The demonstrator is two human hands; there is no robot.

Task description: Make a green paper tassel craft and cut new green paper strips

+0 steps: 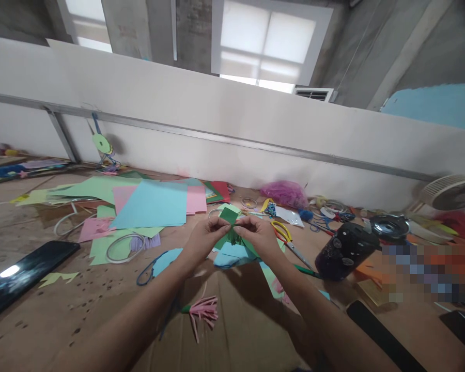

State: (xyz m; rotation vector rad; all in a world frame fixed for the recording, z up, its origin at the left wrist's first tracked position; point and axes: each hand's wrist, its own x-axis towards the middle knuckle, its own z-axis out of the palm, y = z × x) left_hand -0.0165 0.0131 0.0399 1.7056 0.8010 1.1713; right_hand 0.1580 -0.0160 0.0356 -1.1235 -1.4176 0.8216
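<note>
My left hand and my right hand meet above the table, fingers pinched together. Between their fingertips is a piece of green paper; its upper end is flat and square, while narrow dark green strips hang below the fingers. The fingers cover its middle. Under my hands lies light blue paper. Between my forearms, a pink paper tassel with a green top rests on the table. Scissors with yellow and red handles lie just right of my right hand.
Coloured paper sheets are spread at the back left, near a phone. A black tumbler stands at the right, with a fan behind it. A white partition borders the table's far side.
</note>
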